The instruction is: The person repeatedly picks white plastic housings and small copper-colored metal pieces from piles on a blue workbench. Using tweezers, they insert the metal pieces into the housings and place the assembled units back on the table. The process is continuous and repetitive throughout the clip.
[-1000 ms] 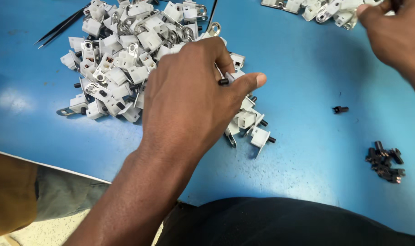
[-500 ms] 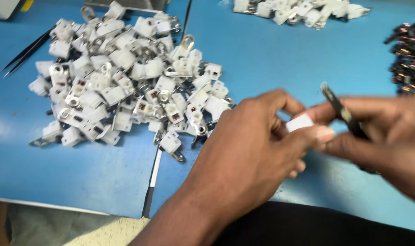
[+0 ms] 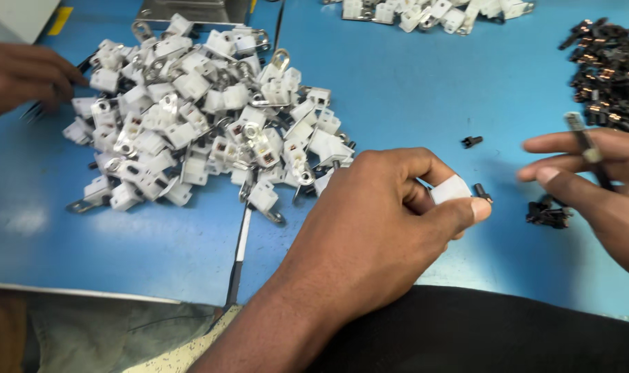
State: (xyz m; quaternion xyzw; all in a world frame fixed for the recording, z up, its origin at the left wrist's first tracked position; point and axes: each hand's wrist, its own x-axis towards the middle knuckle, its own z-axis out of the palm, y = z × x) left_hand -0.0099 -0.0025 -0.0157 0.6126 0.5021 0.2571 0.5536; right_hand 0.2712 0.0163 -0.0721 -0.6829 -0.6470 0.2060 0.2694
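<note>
Left hand [image 3: 390,214] pinches 1 white plastic block [image 3: 451,188] with a black screw [image 3: 482,191] at its 3 o'clock; right hand [image 3: 598,179] grips tweezers [image 3: 585,141] (blurry). Seating that screw looks next.

The left hand [image 3: 377,228] pinches a small white plastic block [image 3: 451,188] with a black screw [image 3: 482,191]. The right hand [image 3: 598,190] grips a thin tool [image 3: 583,138]. A heap of white plastic connectors [image 3: 204,117] lies far left on the blue table [image 3: 411,90].
</note>
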